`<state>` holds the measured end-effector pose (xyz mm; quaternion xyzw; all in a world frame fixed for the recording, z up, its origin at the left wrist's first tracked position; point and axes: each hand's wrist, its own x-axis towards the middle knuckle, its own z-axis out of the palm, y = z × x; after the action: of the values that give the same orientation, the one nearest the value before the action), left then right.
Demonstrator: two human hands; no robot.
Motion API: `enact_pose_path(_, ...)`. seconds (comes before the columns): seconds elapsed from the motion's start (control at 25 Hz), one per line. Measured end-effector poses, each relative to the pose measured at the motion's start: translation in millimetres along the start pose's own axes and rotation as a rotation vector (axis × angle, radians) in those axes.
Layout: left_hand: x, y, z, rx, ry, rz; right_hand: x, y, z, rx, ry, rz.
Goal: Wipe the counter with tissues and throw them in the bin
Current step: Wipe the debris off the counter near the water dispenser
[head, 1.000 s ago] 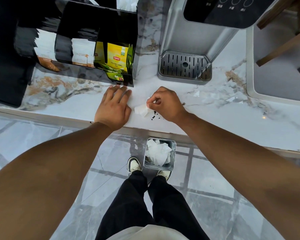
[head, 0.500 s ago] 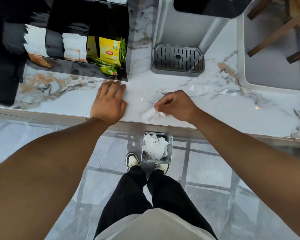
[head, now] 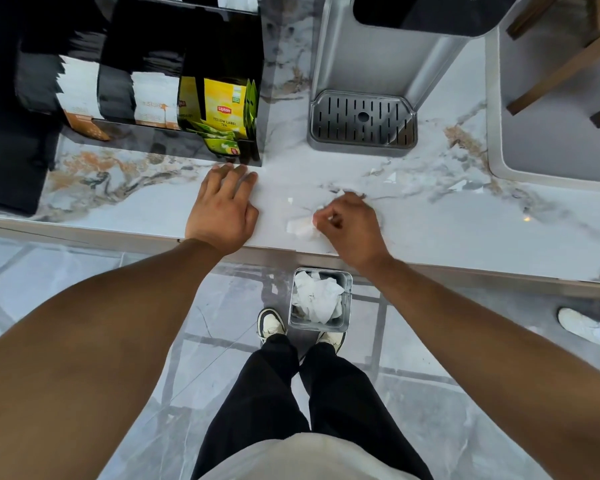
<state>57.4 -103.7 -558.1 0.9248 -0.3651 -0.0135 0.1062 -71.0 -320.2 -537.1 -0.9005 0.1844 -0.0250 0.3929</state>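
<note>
Several used tissues [head: 317, 297] already fill the bin [head: 347, 299] on the floor below the counter [head: 465, 233] edge, right hand [head: 349, 225] fingers pinched on a crumpled tissue [head: 300, 228] pressed to marble, left hand [head: 224, 207] flat with fingers together, specks remain farther back, wiping unfinished, drop pending.

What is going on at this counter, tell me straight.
A person is wiping the marble counter. The right hand pinches a crumpled tissue against the surface near the front edge, while the left hand lies flat on the counter beside the tea bag organizer. On the floor below, between the person's shoes, the small bin already holds used tissues. A few small white scraps lie on the counter in front of the water dispenser.
</note>
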Motion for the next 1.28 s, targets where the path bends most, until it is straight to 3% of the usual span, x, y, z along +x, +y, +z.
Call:
enact_pose_path(0.16, -1.2, -1.7, 3.7, 0.002, 0.02, 0.006, -43.8, 4.2, -14.3, -0.016, -0.159, 0.02)
enact_pose_path(0.24, -0.3, -1.6, 2.5, 0.003, 0.014, 0.01, -43.3, 2.7, -25.3, -0.078, -0.303, 0.048)
enact_pose_path(0.32, -0.1, -1.1, 2.3, -0.009, 0.003, 0.0, -30.9, 1.6, -35.8, -0.078, -0.343, 0.091)
enact_pose_path(0.48, 0.8, -0.5, 0.6, 0.005, -0.007, -0.002, 19.5, 9.7, -55.8, 0.056, 0.013, 0.255)
enact_pose_path(0.56, 0.6, -0.8, 1.8, 0.006, 0.002, -0.005, 30.1, 16.7, -53.2, 0.009, 0.177, 0.286)
enact_pose_path(0.68, -0.1, -1.5, 4.6, 0.017, 0.016, 0.009, 9.9, 22.5, -32.3, -0.058, 0.258, 0.26)
enact_pose_path(0.76, 0.7, -1.3, 4.1, 0.025, 0.022, 0.008, -17.5, 19.0, -19.0, -0.072, 0.197, 0.224)
enact_pose_path(0.92, -0.4, -1.1, 4.2, 0.023, 0.013, 0.004, -61.0, 9.0, -25.5, 0.044, -0.105, 0.168)
enact_pose_path(0.96, -0.1, -1.1, 3.8, 0.021, 0.01, 0.005, -58.8, 10.1, -34.6, 0.065, -0.086, 0.159)
enact_pose_path(1.04, 0.3, -0.9, 3.2, 0.016, 0.006, -0.002, -35.0, 18.0, -55.9, 0.004, 0.128, 0.201)
enact_pose_path(1.16, -0.2, 0.2, 3.5, 0.022, 0.005, -0.003, 11.0, 38.7, -84.5, 0.051, 0.475, 0.464)
enact_pose_path(1.28, -0.1, 0.0, 4.5, 0.024, 0.019, -0.001, 34.9, 60.5, -85.7, 0.05, 0.515, 0.623)
